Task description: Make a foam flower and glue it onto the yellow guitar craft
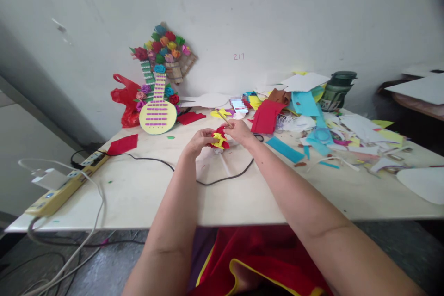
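In front of me, over the middle of the table, my left hand (pixel 203 141) is closed on a small crepe-paper flower (pixel 219 140) in red and yellow. My right hand (pixel 239 130) touches the flower's far right side, its fingers pinched round a thin wooden stick (pixel 225 118) that slants up to the left. Below the flower a pale, translucent rod (pixel 225 165) points toward me; I cannot tell whether it is joined to the flower. Just beyond the hands lies a yellow paper piece (pixel 221 113).
A black cable (pixel 215 184) loops near my wrists from a power strip (pixel 65 185) at the left. Behind stand a decorated paper lute (pixel 158 118) and a flower bunch (pixel 166 46). Paper scraps (pixel 322 138), a phone (pixel 239 105) and a green bottle (pixel 337 91) lie or stand right.
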`<state>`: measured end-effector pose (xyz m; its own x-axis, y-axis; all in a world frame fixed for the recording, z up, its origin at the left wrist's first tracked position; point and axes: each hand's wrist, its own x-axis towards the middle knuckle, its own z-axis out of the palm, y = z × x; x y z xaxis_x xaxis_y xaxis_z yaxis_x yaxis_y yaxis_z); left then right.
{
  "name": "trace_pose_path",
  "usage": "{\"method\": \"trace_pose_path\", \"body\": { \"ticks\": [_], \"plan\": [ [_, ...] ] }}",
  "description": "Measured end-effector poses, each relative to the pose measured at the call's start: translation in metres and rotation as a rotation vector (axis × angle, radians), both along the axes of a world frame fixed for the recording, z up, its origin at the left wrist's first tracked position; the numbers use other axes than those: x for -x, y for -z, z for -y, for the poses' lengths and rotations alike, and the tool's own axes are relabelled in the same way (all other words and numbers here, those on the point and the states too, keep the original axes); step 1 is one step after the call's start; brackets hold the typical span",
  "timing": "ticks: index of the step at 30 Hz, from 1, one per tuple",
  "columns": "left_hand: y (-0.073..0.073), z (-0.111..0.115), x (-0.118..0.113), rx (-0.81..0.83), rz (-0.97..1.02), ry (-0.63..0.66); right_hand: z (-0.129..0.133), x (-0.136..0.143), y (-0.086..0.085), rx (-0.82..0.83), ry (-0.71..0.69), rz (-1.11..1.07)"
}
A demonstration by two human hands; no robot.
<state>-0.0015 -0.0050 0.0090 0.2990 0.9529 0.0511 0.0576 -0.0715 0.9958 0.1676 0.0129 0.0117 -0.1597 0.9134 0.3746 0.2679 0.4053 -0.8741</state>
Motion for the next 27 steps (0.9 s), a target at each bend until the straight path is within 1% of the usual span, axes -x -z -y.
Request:
{"method": "trace_pose_path", "body": {
  "ticks": [4,8,10,14,16,18,21,22,24,27],
  "plan": [
    [-0.001,0.001,-0.001,-0.005,0.007,-0.016,-0.002,-0.001,0.002,0.002,0.061,0.069],
    [-0.002,0.002,-0.002,0.012,0.087,0.032,-0.002,-0.001,0.001,-0.003,0.102,0.113],
    [-0.003,0.001,-0.003,0.031,0.139,0.017,0.002,0.0,-0.002,0.003,0.094,0.115],
    [-0.003,0.0,-0.004,0.046,0.15,-0.093,0.012,0.001,-0.008,0.03,0.081,0.164],
    [-0.002,0.0,-0.004,0.035,0.114,-0.1,0.014,0.003,-0.009,0.035,0.078,0.179],
    [-0.001,0.0,-0.004,0.03,0.085,-0.09,0.014,0.004,-0.007,0.039,0.044,0.175],
    [0.001,-0.002,-0.003,0.024,0.099,-0.101,0.012,0.005,-0.005,0.01,0.005,0.205],
    [0.001,-0.003,-0.003,0.02,0.119,-0.126,0.012,0.004,-0.006,-0.013,0.004,0.232],
    [0.002,-0.005,-0.003,0.055,0.181,-0.225,0.013,0.002,-0.009,-0.053,0.015,0.285],
    [0.0,-0.007,-0.002,0.209,0.312,-0.38,0.016,-0.001,-0.014,-0.058,0.049,0.33]
  ]
}}
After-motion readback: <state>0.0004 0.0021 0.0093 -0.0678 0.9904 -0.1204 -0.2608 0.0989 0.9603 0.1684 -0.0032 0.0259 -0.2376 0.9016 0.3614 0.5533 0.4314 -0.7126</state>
